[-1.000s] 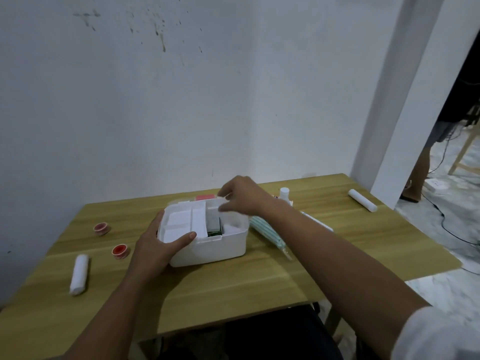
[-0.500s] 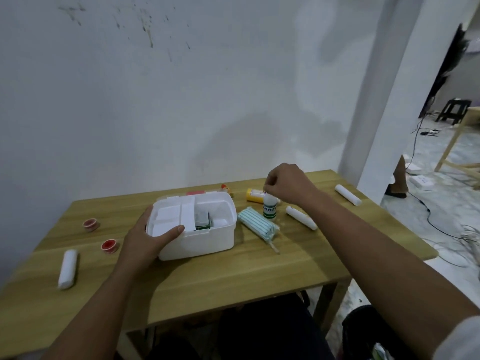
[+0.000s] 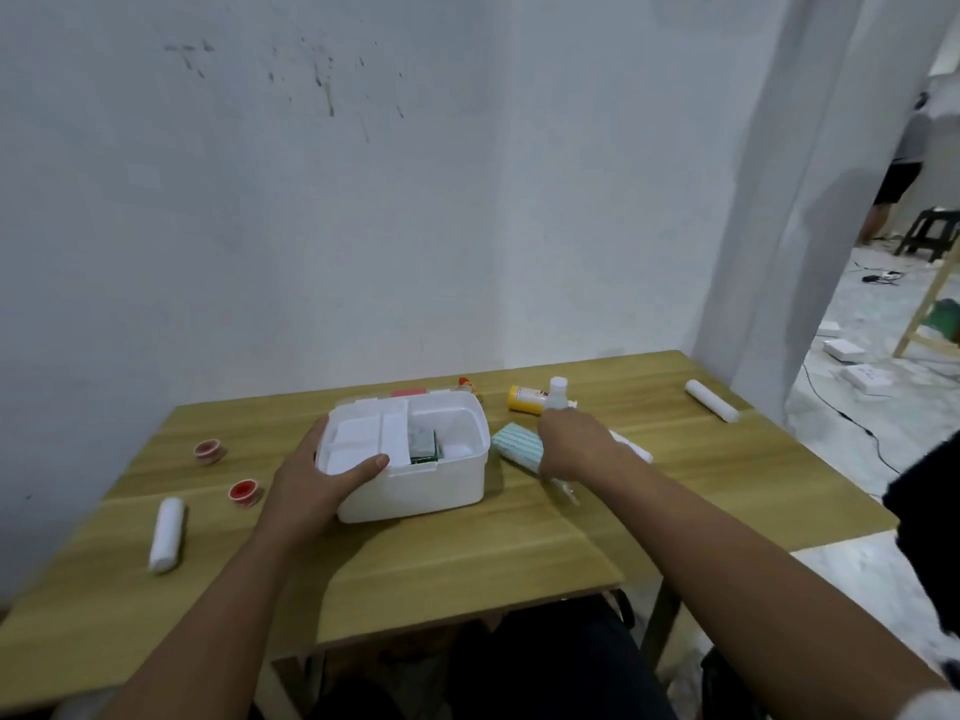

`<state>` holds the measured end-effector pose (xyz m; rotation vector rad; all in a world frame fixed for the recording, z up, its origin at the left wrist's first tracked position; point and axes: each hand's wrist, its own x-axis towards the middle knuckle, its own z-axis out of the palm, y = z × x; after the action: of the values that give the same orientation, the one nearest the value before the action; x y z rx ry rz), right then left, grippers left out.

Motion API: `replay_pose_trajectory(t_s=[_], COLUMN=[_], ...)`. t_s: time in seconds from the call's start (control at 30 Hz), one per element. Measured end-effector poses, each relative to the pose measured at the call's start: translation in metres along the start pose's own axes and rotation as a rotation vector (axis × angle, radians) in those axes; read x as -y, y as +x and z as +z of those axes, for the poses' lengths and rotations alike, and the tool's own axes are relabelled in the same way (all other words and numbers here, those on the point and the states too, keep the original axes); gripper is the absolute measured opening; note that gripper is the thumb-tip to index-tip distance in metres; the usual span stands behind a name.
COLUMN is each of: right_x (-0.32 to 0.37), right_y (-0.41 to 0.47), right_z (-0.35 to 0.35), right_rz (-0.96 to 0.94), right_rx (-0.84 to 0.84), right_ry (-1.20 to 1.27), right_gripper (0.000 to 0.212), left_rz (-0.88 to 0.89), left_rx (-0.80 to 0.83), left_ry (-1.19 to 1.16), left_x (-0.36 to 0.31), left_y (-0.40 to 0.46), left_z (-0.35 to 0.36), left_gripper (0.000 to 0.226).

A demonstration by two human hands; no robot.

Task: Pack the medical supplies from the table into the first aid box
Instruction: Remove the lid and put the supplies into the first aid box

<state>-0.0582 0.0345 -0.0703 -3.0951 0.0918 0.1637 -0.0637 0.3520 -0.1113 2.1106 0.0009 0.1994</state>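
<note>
Right hand (image 3: 574,441) fingers gripping small bottle (image 3: 557,393), upright, cap up; left hand (image 3: 317,472) clasping box (image 3: 415,491).

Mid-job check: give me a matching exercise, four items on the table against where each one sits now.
Items:
1. first aid box
2. yellow bottle
3. small white bottle
4. red tape rolls

Places:
A. gripped by the right hand
B. left of the box
C. steadied by the left hand
D. lying behind the right hand

Pairs: 1-C, 2-D, 3-A, 4-B
</note>
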Motion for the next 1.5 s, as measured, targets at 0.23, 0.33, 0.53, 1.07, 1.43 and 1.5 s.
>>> replay_pose_trajectory(t_s=[0.23,0.33,0.53,1.07,1.43,1.5], right_x=[0.008,0.024,0.039,0.077,0.093,0.095], right_y=[-0.016,-0.011,-0.006,0.012,0.034,0.034], right_z=[-0.086,-0.098,-0.114,-0.078,-0.036,-0.035], right_rz=[-0.039,-0.083,-0.230,-0.334,-0.346,-0.352], right_rx=[-0.279,-0.318,-0.347,0.010,0.180,0.194], right_ry=[0.085,0.118,0.406,0.062,0.224,0.259], right_gripper=[0.038,0.034,0.039,0.040,0.030,0.030], left_rz=[0.037,0.044,0.051,-0.003,0.026,0.026], left_rx=[0.013,0.014,-0.024,-0.016,-0.037,-0.041], left_ry=[-0.014,-0.024,-0.025,0.004,0.020,0.018], left_x=[-0.008,-0.011,-0.006,-0.009,-0.010,-0.010], left_y=[-0.004,-0.005,-0.005,-0.004,-0.005,-0.005], left_z=[0.001,0.002,0.003,0.005,0.005,0.005], left_gripper=[0.069,0.057,0.087,0.102,0.095,0.095])
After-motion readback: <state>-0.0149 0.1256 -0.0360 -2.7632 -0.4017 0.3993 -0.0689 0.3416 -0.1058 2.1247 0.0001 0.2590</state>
